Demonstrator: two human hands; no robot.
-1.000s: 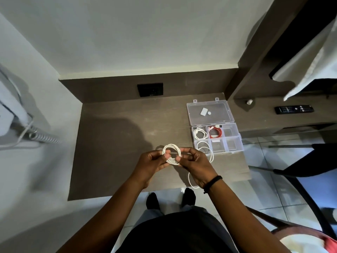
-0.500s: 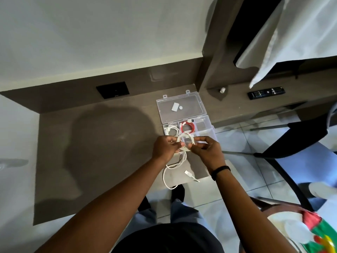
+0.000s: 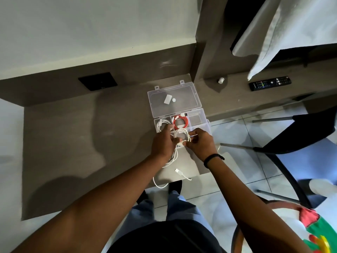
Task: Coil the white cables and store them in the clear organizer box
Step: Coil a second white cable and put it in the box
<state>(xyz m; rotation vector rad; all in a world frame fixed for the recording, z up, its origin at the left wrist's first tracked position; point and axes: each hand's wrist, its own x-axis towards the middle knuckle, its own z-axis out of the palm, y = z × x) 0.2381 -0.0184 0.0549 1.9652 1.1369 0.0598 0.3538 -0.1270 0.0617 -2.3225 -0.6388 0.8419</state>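
My left hand (image 3: 164, 143) and my right hand (image 3: 199, 143) both pinch a coiled white cable (image 3: 181, 135), held just above the front compartments of the clear organizer box (image 3: 197, 117). A second white cable (image 3: 170, 162) trails from under my hands across the desk, and its USB plug (image 3: 178, 171) lies near the front edge. In the box's back row sit a coiled white cable (image 3: 161, 124) at the left and a coiled red cable (image 3: 180, 121) beside it. The open lid (image 3: 189, 95) lies flat behind, with two small white pieces on it.
The brown desk (image 3: 82, 136) stretches to the left, with a black wall socket (image 3: 97, 81) at its back. On a side shelf to the right lie a remote control (image 3: 269, 83) and a small white cap (image 3: 221, 80). A dark chair (image 3: 291, 136) stands on the tiled floor at right.
The view has swung left to right, so the box now sits in the middle. My hands have carried the coil from the bare desk to over the box's front compartments.
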